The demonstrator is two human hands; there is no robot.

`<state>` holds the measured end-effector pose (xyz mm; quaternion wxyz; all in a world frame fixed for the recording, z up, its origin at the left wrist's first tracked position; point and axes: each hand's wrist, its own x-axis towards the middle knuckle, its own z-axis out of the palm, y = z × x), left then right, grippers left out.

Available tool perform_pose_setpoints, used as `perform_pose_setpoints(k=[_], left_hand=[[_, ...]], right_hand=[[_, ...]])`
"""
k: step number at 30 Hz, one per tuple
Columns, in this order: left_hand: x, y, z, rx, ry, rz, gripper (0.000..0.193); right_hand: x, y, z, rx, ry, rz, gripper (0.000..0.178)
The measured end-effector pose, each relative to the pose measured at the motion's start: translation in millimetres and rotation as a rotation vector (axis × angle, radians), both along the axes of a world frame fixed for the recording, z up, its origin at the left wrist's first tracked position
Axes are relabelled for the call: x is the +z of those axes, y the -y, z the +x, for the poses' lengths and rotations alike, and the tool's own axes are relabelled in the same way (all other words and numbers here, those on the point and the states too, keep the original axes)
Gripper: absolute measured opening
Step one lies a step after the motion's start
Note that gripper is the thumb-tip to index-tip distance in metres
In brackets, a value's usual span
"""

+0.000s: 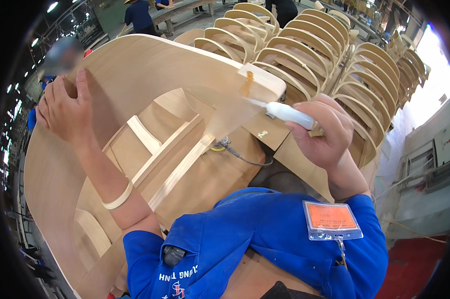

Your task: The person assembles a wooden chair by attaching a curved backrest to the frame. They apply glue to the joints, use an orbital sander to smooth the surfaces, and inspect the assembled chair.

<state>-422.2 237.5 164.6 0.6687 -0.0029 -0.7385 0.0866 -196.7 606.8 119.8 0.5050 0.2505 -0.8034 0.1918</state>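
Observation:
A large curved plywood shell (150, 55) with wooden rails inside it stands before me. My left hand (68, 107) is closed over its upper left rim, thumb on the inner side. My right hand (327, 129) grips a small white squeeze bottle (292, 114). The bottle is tilted nearly level, and its thin nozzle points left toward the shell's right end. An orange-brown stain (247, 82) marks the wood there, just above the nozzle tip. Whether the tip touches the wood I cannot tell. Part of the left fingers is hidden behind the rim.
Rows of similar curved wooden frames (304, 55) stand stacked at the back right. A corded tool with a yellow part (219, 146) lies below the rails, its dark cable (250, 160) running right. Another person (60, 57) is beyond the shell at left; others are farther back.

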Motion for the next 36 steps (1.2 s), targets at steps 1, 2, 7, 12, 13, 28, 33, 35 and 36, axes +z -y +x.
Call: perform_pose_setpoints(k=[1,2,7,12,13,28,33,35,36], left_hand=[[-0.3,5.9,-7.6,0.014,0.004,-0.003,0.048],[0.4,9.4,-16.5,0.03,-0.003,-0.001,0.049],[3.5,40.4,-53.9,0.064,0.053,-0.013,0.051],[4.6,62.3,-71.8,0.093,0.071,-0.007,0.054],[3.7,65.8,-73.2,0.091,0.081,0.003,0.054],[3.6,61.0,-53.6,0.05,0.216,0.02,0.04],[4.2,64.2,-53.4,-0.051,0.272,0.126,0.038],[1.4,69.1,-48.1,-0.071,0.206,0.085,0.036],[0.8,71.6,-44.8,-0.071,0.235,0.118,0.037]], right_hand=[[-4.6,1.6,-6.0,0.031,0.029,-0.021,0.02],[-7.9,-1.7,-13.7,0.043,0.028,-0.096,0.02],[-39.3,-28.0,-25.8,0.279,0.323,-0.7,0.017],[-100.5,-91.7,-60.0,0.498,0.596,-1.182,0.023],[-119.2,-106.3,-71.8,0.499,0.643,-1.26,0.021],[-458.0,-217.7,-316.9,-0.331,1.426,-1.429,0.034],[-532.6,-221.0,-413.7,-0.547,1.36,-0.732,0.025],[-545.8,-218.2,-438.1,-0.64,1.314,-0.71,0.028],[-546.4,-217.3,-446.3,-0.606,1.307,-0.519,0.029]])
